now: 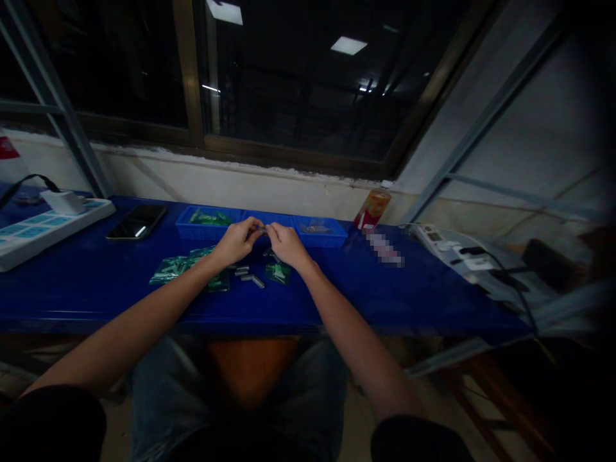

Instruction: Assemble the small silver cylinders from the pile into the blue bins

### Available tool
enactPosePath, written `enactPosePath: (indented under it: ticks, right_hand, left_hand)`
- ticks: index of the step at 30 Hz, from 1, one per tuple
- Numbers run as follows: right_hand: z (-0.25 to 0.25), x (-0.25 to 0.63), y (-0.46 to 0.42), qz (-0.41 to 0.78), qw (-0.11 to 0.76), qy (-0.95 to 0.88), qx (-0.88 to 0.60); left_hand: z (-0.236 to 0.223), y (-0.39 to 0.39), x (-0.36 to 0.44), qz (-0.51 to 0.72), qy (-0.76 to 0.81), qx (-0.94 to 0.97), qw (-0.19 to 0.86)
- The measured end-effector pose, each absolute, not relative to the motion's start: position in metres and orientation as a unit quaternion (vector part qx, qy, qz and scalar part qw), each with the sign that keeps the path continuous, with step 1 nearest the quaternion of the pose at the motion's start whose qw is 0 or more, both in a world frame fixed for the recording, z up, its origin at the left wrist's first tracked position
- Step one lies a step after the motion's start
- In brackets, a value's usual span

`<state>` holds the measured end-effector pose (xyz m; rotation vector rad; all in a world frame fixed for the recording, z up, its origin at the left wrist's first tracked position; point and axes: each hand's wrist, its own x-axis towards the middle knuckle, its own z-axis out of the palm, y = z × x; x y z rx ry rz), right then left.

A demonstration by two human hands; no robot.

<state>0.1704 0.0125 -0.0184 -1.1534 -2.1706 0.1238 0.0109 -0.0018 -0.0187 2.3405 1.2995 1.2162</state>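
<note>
Two hands are in view: the left hand (238, 241) and the right hand (287, 245). Fingertips of both pinch one small part (262, 230) between them, in front of the blue trays; its shape is too small to tell. Directly below lie at least three metal cylinders (247, 278), loose on one blue table (366, 292). One green packet (278, 273) lies right of the cylinders; several overlapping green packets (179, 268) lie left, exact count unclear. Behind the hands, a row of blue trays (321, 240) holds green pieces (210, 217) at its left end. Further outward: one phone (136, 222), left; one bottle (373, 208), right.
</note>
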Motion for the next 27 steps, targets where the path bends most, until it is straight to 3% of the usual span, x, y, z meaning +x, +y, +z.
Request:
enactPosePath:
  ticks: [4,10,14,18,22,27]
  right_hand:
    - [-0.018,0.174,0.011,0.071,0.352,-0.833,-0.421]
    - [-0.008,0.176,0.017,-0.019,0.295,-0.881,-0.369]
    - [-0.007,0.177,0.021,-0.021,0.321,-0.891,-0.322]
    - [-0.017,0.176,0.016,0.011,0.36,-0.887,-0.289]
    - [-0.023,0.171,0.009,0.042,0.408,-0.853,-0.322]
    - [-0.019,0.168,0.004,0.077,0.426,-0.813,-0.388]
  left_hand:
    - [-0.024,0.005,0.008,0.393,0.463,0.784,0.13]
    - [-0.032,0.021,0.009,0.391,0.453,0.728,0.334]
    - [-0.028,0.019,0.012,0.413,0.462,0.696,0.363]
    - [-0.025,0.007,0.009,0.377,0.462,0.734,0.325]
    - [-0.018,-0.008,0.008,0.401,0.461,0.777,0.155]
    - [-0.013,-0.014,0.009,0.427,0.382,0.817,0.066]
